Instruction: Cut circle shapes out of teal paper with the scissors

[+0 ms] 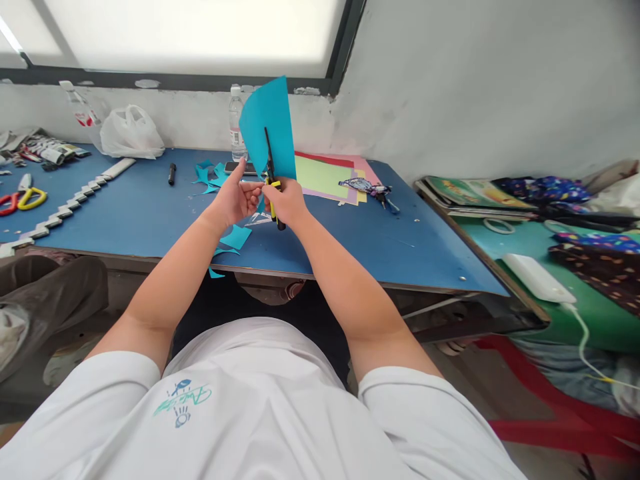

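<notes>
White T-shirt (270, 400) fills the near end, both forearms reaching out over the blue table (400, 247). Teal paper scraps (237, 237) at the front edge, one sticking out past it. Right hand (287, 201) closed around the yellow-and-black handles of the scissors (271, 167), blades pointing up and away, overlapping the teal sheet (280, 120). Sheet is up off the table, roughly upright, directly above the hands, left side curved. Left hand (236, 200) just left of the scissors: thumb raised, index reaching to the scissors area, other fingers curled; can't tell if it pinches the sheet. Left side: red-and-yellow scissors (25, 195) lying beside a stepped chain of folded paper (65, 212); black marker (172, 175) further in. Right side: white power strip (537, 277) with cable on the adjoining green table (595, 327). Beyond the hands: dark flat slab (237, 167), looks like a phone; coloured paper sheets (325, 178), patterned bundle (361, 185) over their right end. Far edge: clear water bottle (237, 127) partly behind the sheet, white plastic bag (133, 137) well left. Then wall and window (200, 33).
</notes>
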A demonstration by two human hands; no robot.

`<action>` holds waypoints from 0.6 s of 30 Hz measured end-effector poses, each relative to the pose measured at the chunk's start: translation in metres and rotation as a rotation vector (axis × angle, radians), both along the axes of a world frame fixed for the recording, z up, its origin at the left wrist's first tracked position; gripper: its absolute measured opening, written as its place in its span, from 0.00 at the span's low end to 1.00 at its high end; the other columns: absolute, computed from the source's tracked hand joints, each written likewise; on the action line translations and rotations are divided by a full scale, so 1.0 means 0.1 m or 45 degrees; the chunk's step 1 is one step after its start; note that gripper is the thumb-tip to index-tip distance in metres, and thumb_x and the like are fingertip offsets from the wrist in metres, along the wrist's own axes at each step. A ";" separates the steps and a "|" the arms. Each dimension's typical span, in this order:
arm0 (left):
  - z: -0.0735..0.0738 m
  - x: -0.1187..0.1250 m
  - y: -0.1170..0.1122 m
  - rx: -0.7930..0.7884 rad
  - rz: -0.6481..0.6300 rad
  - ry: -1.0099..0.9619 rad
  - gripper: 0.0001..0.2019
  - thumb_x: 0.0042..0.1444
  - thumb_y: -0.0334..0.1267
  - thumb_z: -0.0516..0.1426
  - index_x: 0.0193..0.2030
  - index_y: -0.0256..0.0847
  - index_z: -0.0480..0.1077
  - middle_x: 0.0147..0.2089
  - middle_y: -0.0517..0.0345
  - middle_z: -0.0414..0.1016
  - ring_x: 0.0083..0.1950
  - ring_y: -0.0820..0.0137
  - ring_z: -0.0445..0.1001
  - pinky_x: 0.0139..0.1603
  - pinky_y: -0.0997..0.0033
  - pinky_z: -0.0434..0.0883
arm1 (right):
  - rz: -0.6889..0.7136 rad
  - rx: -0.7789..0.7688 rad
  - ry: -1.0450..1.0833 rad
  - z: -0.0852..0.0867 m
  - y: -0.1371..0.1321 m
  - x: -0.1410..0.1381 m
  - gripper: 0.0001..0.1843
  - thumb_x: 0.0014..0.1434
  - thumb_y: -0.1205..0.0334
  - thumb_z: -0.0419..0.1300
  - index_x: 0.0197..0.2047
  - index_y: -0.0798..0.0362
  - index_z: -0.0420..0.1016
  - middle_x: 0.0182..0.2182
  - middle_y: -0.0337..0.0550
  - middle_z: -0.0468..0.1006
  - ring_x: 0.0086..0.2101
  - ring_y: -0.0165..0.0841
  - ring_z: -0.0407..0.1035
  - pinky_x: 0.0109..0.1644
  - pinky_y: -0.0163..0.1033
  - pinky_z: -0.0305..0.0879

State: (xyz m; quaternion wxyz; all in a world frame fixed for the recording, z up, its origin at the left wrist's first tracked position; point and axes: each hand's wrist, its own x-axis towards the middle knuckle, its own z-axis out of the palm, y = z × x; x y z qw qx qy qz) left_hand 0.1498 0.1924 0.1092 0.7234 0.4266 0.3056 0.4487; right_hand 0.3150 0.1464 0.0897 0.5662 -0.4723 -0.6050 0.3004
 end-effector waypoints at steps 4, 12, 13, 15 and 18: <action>-0.02 0.00 -0.02 -0.031 0.075 -0.026 0.36 0.69 0.80 0.70 0.41 0.43 0.83 0.30 0.52 0.80 0.25 0.69 0.74 0.29 0.64 0.74 | 0.020 0.021 0.030 0.00 -0.02 -0.03 0.15 0.66 0.47 0.70 0.33 0.45 0.75 0.23 0.36 0.76 0.25 0.35 0.71 0.33 0.43 0.72; 0.01 -0.04 -0.08 -0.085 0.038 -0.134 0.43 0.66 0.85 0.68 0.55 0.41 0.78 0.43 0.47 0.87 0.39 0.61 0.85 0.47 0.58 0.80 | 0.031 0.029 0.022 -0.02 0.00 -0.03 0.15 0.69 0.46 0.70 0.36 0.46 0.77 0.25 0.38 0.76 0.27 0.37 0.73 0.35 0.43 0.72; 0.01 -0.04 -0.08 -0.079 0.062 -0.171 0.41 0.65 0.83 0.70 0.56 0.42 0.77 0.45 0.47 0.88 0.40 0.61 0.86 0.47 0.58 0.80 | 0.035 0.020 0.017 -0.02 0.00 -0.03 0.15 0.69 0.46 0.69 0.36 0.46 0.77 0.25 0.38 0.76 0.27 0.37 0.73 0.36 0.44 0.72; 0.00 -0.02 -0.07 -0.065 0.123 -0.263 0.36 0.66 0.77 0.75 0.55 0.45 0.76 0.49 0.48 0.89 0.43 0.61 0.88 0.48 0.59 0.81 | 0.025 0.010 -0.014 -0.02 0.01 -0.02 0.16 0.69 0.48 0.69 0.34 0.46 0.75 0.24 0.38 0.76 0.27 0.37 0.73 0.36 0.44 0.73; 0.00 -0.02 -0.04 -0.076 0.238 -0.377 0.25 0.72 0.63 0.77 0.50 0.47 0.75 0.44 0.55 0.86 0.41 0.66 0.88 0.44 0.65 0.81 | 0.006 0.005 -0.045 -0.02 0.01 -0.01 0.18 0.69 0.50 0.68 0.30 0.45 0.71 0.23 0.38 0.75 0.27 0.37 0.73 0.36 0.45 0.72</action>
